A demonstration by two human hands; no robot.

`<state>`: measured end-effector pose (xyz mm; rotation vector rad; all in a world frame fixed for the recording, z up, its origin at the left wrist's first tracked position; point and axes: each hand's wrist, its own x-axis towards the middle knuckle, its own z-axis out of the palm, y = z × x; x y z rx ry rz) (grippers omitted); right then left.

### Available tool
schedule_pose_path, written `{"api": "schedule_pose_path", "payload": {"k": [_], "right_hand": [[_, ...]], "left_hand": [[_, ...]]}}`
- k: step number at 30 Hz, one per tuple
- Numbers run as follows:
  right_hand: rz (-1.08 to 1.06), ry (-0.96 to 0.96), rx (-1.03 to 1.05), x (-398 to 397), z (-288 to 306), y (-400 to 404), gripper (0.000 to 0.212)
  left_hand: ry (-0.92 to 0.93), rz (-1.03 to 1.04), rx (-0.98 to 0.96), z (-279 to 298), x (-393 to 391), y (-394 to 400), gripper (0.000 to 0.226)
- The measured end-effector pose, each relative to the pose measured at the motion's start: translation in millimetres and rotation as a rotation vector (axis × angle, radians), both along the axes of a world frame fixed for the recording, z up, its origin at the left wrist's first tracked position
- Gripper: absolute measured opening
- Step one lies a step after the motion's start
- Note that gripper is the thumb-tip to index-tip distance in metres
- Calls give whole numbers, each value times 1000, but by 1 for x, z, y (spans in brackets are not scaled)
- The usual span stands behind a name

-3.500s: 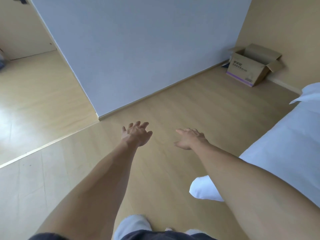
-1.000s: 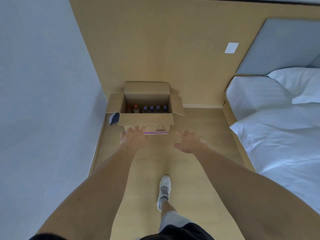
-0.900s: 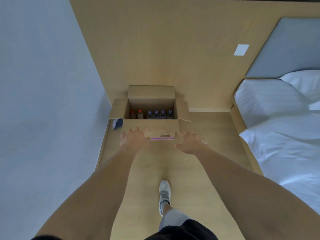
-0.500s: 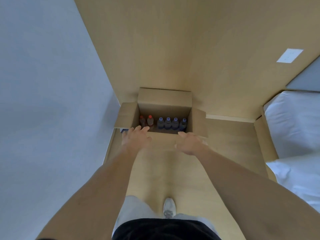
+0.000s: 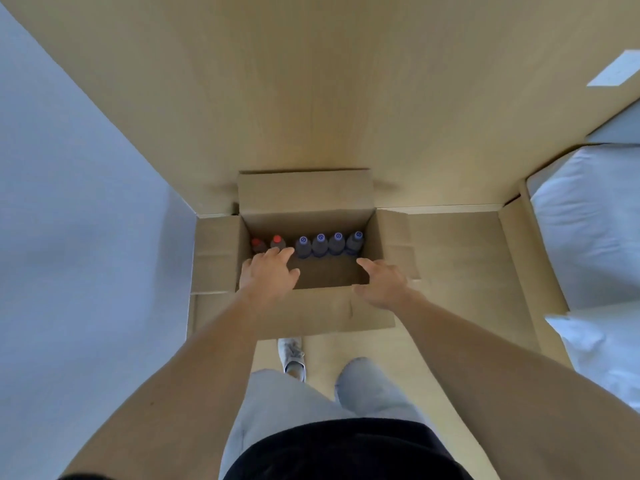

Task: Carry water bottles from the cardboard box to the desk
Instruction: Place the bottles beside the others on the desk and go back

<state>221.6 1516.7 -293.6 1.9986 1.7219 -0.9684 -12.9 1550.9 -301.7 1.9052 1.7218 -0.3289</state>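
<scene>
Floor-level cardboard box (image 5: pixel 304 192): six bottles (image 5: pixel 319 244), two empty-gripped, loose-fingered hands (image 5: pixel 268 275) above.

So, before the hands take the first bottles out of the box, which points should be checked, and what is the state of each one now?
1. Cardboard box flaps open: ok.
2. Bottles upright in one row, red-capped bottles left, blue-capped bottles right: ok.
3. Left hand empty, fingers straight near the red caps: ok.
4. Right hand empty, over the box: ok.
5. Any bottle gripped: not ok, none yet.
6. Desk free for the bottles: cannot tell, out of view.
</scene>
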Motion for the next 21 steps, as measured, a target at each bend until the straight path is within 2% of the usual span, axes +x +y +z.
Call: {"api": "schedule_pose_path", "payload": {"k": [7,16,21], "right_hand": [[-95,30,-55,-2,-85,63,70],[-112,113,-33,0,-269,132,68],[-87,135,18,-12,-361,159,73]], "left_hand": [[-64,-68,-62,-83,20,57,58],[-85,69,-123,-263,25,112,67],[-86,93,-80,-352,21,143,72]]}}
